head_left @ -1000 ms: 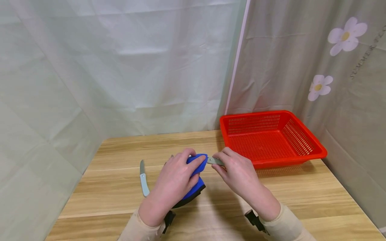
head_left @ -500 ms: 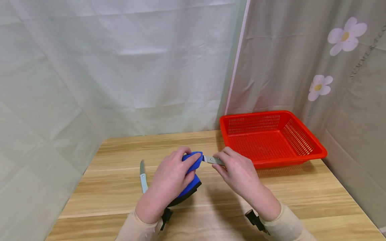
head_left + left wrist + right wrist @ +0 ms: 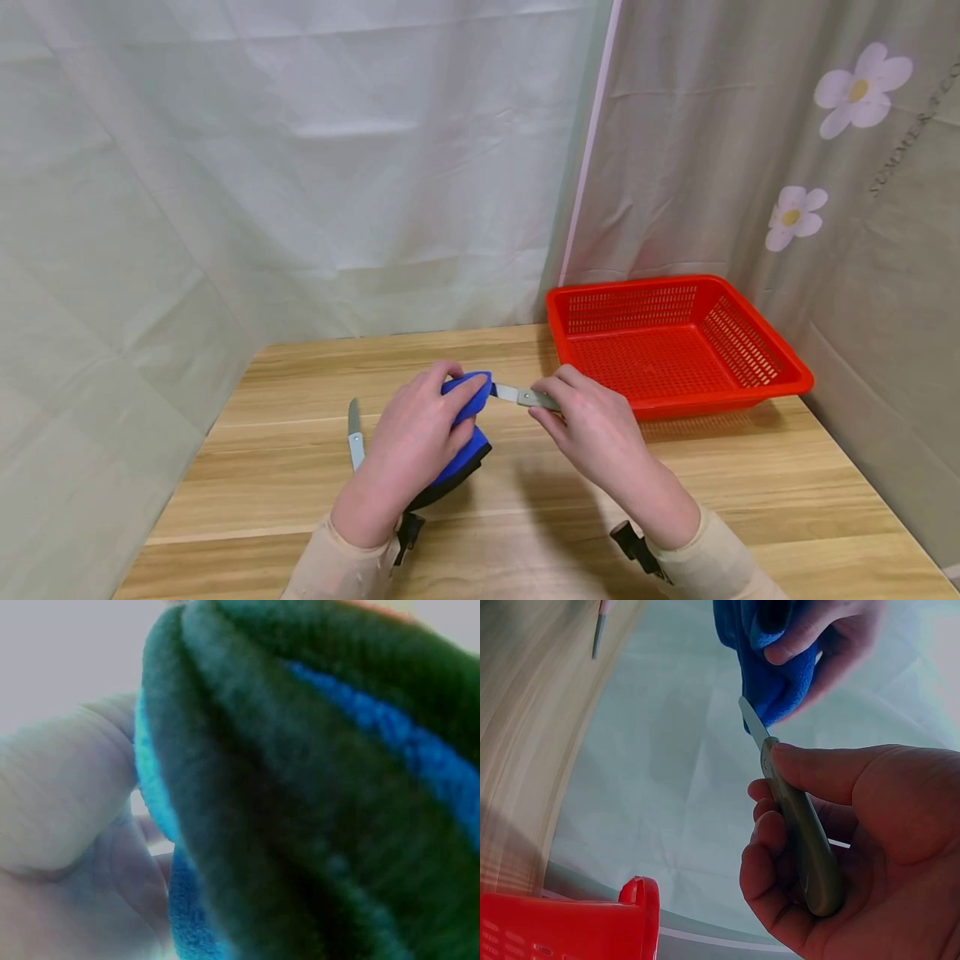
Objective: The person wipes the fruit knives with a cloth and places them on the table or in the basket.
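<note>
My left hand [image 3: 420,429] grips a folded blue cloth [image 3: 467,454] with a dark edge, and the cloth fills much of the left wrist view in blurred dark folds [image 3: 247,780]. My right hand [image 3: 592,425] holds a small knife [image 3: 802,832] by its grey-green handle, thumb along the side. The knife's blade [image 3: 505,392] points left, its tip at the cloth's upper edge. Whether the tip lies inside a fold is hard to tell in the head view. A second knife [image 3: 356,433] with a pale blue handle lies on the table, its handle end hidden behind my left forearm.
A red plastic basket [image 3: 675,404] with slotted walls stands at the back right of the wooden table [image 3: 540,533]. Pale curtains [image 3: 420,167] hang behind and along both sides of the table.
My left hand has slid left with the cloth, so more of the blade shows between cloth and handle. The right hand has hardly moved.
</note>
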Tool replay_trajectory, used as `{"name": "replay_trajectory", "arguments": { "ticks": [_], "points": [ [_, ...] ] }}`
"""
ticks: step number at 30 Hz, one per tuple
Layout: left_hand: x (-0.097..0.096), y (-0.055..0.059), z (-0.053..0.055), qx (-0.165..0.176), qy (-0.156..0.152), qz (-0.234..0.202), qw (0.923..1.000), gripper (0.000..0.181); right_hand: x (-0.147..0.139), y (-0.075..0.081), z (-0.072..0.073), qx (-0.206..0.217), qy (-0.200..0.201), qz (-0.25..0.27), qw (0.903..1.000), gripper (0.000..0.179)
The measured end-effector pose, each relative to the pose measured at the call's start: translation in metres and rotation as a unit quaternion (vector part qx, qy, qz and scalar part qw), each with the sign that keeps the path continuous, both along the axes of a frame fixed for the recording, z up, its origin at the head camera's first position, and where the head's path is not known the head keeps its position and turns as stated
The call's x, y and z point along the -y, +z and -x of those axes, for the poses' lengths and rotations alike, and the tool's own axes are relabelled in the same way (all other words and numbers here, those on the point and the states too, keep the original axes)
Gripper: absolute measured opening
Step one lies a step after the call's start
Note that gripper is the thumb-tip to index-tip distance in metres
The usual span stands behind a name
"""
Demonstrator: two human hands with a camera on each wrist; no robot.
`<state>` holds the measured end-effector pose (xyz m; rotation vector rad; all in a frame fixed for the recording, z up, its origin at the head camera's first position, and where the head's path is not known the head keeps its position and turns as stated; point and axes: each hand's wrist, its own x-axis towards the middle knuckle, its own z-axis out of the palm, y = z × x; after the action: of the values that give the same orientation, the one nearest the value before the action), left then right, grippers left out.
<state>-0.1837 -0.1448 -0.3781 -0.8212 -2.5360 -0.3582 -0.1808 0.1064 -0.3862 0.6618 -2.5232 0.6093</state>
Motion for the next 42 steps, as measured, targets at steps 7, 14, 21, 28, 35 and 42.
{"name": "replay_trajectory", "arguments": {
  "ticks": [7, 14, 21, 28, 35, 42],
  "points": [
    [0.003, 0.001, 0.002, -0.001, 0.005, -0.002, 1.0000, 0.046, 0.000, 0.000, 0.000, -0.004, 0.001, 0.003, 1.0000, 0.026],
    [0.004, 0.003, 0.002, 0.002, 0.012, -0.001, 0.9999, 0.047, 0.000, 0.003, 0.000, 0.000, 0.000, 0.001, 1.0000, 0.026],
    [0.006, 0.004, 0.003, 0.006, 0.018, -0.003, 0.9998, 0.047, -0.001, 0.003, 0.000, 0.006, -0.004, 0.003, 1.0000, 0.025],
    [0.008, 0.003, 0.003, 0.012, 0.023, -0.008, 0.9996, 0.048, -0.002, 0.003, -0.001, 0.012, -0.005, 0.004, 0.9999, 0.025],
    [0.012, 0.003, 0.003, 0.019, 0.030, -0.010, 0.9993, 0.049, -0.002, 0.003, -0.001, 0.005, -0.004, 0.003, 1.0000, 0.025],
    [0.014, 0.003, 0.004, 0.015, 0.031, -0.013, 0.9993, 0.049, -0.003, 0.002, -0.001, 0.003, -0.005, 0.004, 1.0000, 0.026]
  ]
}}
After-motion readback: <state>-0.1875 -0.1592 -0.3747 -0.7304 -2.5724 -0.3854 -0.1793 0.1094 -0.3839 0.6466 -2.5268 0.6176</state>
